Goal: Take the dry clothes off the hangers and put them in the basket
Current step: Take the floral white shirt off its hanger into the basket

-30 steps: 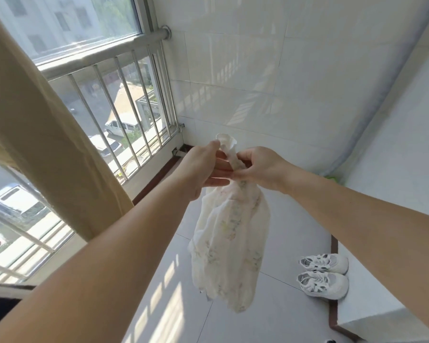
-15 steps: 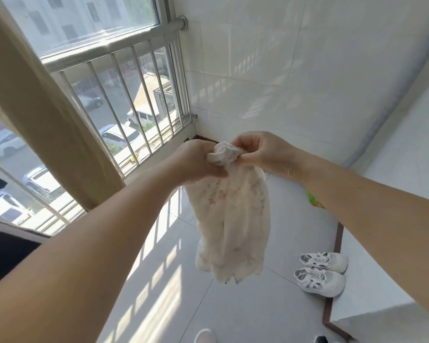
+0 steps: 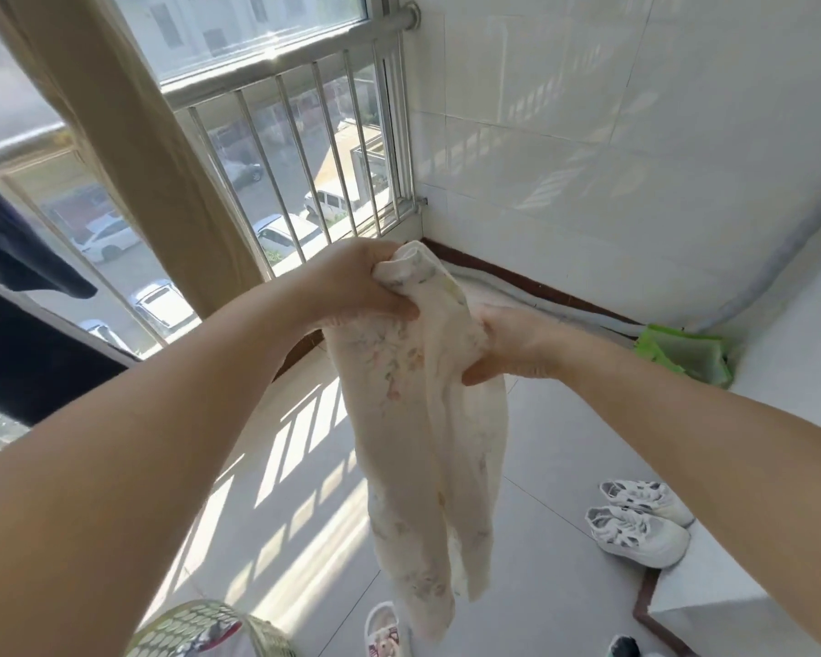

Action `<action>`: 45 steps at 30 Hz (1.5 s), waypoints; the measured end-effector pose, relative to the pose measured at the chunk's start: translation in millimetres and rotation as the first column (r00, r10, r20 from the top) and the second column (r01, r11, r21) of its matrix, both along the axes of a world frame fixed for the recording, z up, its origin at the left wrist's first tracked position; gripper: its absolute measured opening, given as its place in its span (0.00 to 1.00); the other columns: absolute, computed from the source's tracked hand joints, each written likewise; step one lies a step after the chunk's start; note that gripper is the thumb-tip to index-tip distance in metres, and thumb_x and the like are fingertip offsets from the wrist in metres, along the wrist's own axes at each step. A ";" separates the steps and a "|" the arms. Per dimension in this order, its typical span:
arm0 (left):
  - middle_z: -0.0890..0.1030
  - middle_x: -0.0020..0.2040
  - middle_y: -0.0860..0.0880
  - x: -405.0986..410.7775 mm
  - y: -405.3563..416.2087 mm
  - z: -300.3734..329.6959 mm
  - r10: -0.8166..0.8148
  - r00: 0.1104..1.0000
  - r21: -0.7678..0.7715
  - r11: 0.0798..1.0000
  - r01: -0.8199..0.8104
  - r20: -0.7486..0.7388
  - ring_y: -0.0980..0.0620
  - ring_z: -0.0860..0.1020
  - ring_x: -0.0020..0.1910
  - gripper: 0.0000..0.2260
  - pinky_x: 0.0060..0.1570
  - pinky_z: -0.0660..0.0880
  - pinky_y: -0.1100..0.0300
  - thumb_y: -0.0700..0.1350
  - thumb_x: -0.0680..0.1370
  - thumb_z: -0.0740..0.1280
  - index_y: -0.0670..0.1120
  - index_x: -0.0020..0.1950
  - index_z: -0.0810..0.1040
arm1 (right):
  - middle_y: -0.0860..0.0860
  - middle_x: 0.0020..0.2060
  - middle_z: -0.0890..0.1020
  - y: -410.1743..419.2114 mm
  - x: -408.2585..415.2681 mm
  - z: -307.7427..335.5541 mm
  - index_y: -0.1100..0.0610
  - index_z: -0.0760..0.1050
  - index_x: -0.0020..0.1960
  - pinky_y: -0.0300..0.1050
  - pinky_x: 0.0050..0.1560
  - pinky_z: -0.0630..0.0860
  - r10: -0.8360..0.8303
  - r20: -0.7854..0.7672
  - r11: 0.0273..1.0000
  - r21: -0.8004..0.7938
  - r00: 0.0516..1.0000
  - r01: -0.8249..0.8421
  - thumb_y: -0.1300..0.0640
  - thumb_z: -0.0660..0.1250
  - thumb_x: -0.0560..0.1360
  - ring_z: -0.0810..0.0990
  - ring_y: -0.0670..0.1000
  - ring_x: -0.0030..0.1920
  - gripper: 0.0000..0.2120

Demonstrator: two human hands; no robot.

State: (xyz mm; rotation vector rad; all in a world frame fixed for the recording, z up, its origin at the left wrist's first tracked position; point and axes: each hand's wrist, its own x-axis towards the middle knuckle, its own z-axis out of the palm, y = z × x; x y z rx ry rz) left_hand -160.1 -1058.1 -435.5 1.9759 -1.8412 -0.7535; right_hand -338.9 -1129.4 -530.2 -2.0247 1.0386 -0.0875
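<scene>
1. My left hand (image 3: pixel 359 286) is up high, fingers curled tight round the bunched top end of the floral garment (image 3: pixel 423 410), thumb clamped underneath the wad.
2. My right hand (image 3: pixel 508 346) grips the same cloth a little lower and to the right, fingers wrapped into the fabric, thumb pressing from below.
3. The garment is cream, thin, with a faint flower print. It hangs down from both fists in long loose folds, clear of the floor, its bottom end dangling above the tiles.
4. Down at the lower left edge, the basket (image 3: pixel 195 618) shows just its perforated rim, with some cloth already inside. The garment's hem hangs to the right of it, not in it.
5. A slipper (image 3: pixel 382 630) sits on the tiles just below the hanging hem.
6. A pair of white sneakers (image 3: pixel 641 521) rests side by side on the floor at right.
7. A green cloth (image 3: pixel 683 353) lies in the far corner by the wall.
8. The beige curtain (image 3: pixel 129 135) hangs at left before the window bars (image 3: pixel 304 149), and a dark garment (image 3: pixel 20 248) hangs at the far left edge.
</scene>
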 end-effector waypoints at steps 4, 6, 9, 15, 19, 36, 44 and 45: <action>0.77 0.45 0.57 16.0 16.9 8.2 0.048 0.999 0.030 0.998 -0.048 0.014 0.60 0.73 0.42 0.13 0.39 0.70 0.66 0.46 0.70 0.74 0.53 0.52 0.76 | 0.53 0.44 0.80 -1.6 -1.5 -0.7 0.59 0.78 0.45 0.43 0.48 0.74 -0.073 -0.019 0.996 -0.047 0.997 0.072 0.60 0.72 0.70 0.79 0.53 0.47 0.06; 0.75 0.43 0.58 21.4 24.2 9.6 0.063 0.997 0.043 0.997 -0.065 0.046 0.60 0.73 0.41 0.13 0.37 0.69 0.66 0.47 0.70 0.74 0.54 0.51 0.75 | 0.55 0.43 0.82 -7.8 -1.8 -2.3 0.62 0.78 0.45 0.50 0.51 0.75 -0.124 -0.074 0.986 -0.119 0.990 0.115 0.55 0.72 0.71 0.80 0.55 0.47 0.10; 0.76 0.45 0.57 28.0 31.6 11.0 0.080 0.995 0.032 0.996 -0.082 0.061 0.56 0.74 0.43 0.14 0.40 0.70 0.64 0.47 0.69 0.74 0.53 0.53 0.76 | 0.53 0.43 0.83 -7.1 3.3 2.0 0.58 0.79 0.44 0.51 0.59 0.71 -0.144 -0.144 0.950 -0.298 0.979 0.096 0.52 0.68 0.73 0.79 0.53 0.47 0.09; 0.78 0.45 0.54 46.9 50.0 14.2 0.100 0.989 -0.076 0.993 -0.092 0.105 0.53 0.76 0.46 0.10 0.43 0.69 0.63 0.45 0.70 0.74 0.54 0.46 0.76 | 0.53 0.36 0.73 5.0 24.1 -1.5 0.62 0.71 0.41 0.47 0.42 0.64 -0.150 0.103 0.969 -0.182 0.983 0.167 0.60 0.59 0.77 0.70 0.53 0.40 0.08; 0.79 0.47 0.49 64.1 66.5 17.4 0.133 0.979 -0.175 0.979 -0.106 0.152 0.49 0.76 0.47 0.10 0.45 0.70 0.61 0.45 0.71 0.73 0.47 0.50 0.78 | 0.55 0.46 0.78 25.2 38.0 -0.9 0.60 0.72 0.53 0.52 0.49 0.74 -0.129 0.142 0.988 -0.070 0.981 0.140 0.61 0.63 0.73 0.76 0.56 0.47 0.09; 0.76 0.39 0.55 136.3 194.1 38.9 0.163 0.981 -0.252 0.959 -0.131 0.108 0.52 0.75 0.44 0.07 0.46 0.71 0.60 0.48 0.71 0.72 0.55 0.41 0.75 | 0.50 0.53 0.79 172.5 136.7 -22.4 0.54 0.77 0.53 0.43 0.53 0.72 -0.144 0.002 0.989 0.014 0.990 0.144 0.59 0.73 0.70 0.76 0.52 0.53 0.13; 0.78 0.42 0.50 181.4 292.0 36.5 0.223 0.968 -0.297 0.938 -0.180 0.119 0.51 0.76 0.43 0.05 0.40 0.71 0.64 0.45 0.72 0.71 0.48 0.43 0.77 | 0.51 0.40 0.80 280.4 197.8 -68.6 0.60 0.76 0.53 0.39 0.37 0.72 -0.230 -0.027 0.961 0.150 0.973 0.231 0.62 0.66 0.72 0.78 0.50 0.31 0.10; 0.79 0.43 0.48 190.7 306.4 34.5 0.246 0.963 -0.304 0.931 -0.202 0.114 0.50 0.76 0.45 0.07 0.41 0.71 0.63 0.45 0.71 0.72 0.45 0.46 0.78 | 0.50 0.37 0.79 289.9 201.8 -73.1 0.60 0.76 0.51 0.37 0.32 0.70 -0.252 -0.024 0.957 0.140 0.967 0.253 0.63 0.63 0.73 0.78 0.49 0.29 0.08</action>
